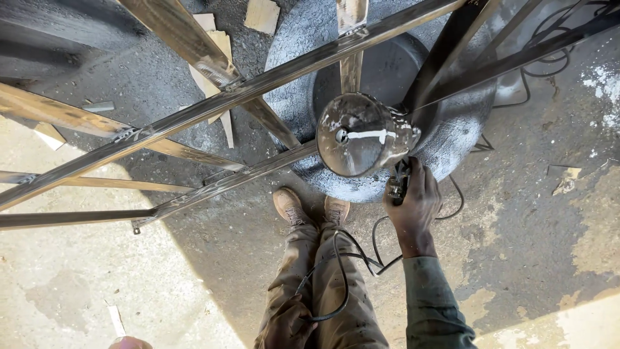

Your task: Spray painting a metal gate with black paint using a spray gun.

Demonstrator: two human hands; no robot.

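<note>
My right hand (416,203) grips the dark body of a power polisher (398,184). Its big round disc (358,132), smeared grey and white, faces up and sits against a shiny steel frame (226,97) of welded bars. The tool's black cable (342,258) loops down across my trousers to my left hand (285,323), which rests low on my thigh with its fingers closed around the cable. My two tan shoes (290,207) stand just under the frame.
A large grey tyre (465,123) lies on the ground beneath the frame and disc. Scraps of cardboard (261,14) and short offcuts (98,106) are scattered on the dusty concrete floor (542,213). More black cables (555,55) run at the top right.
</note>
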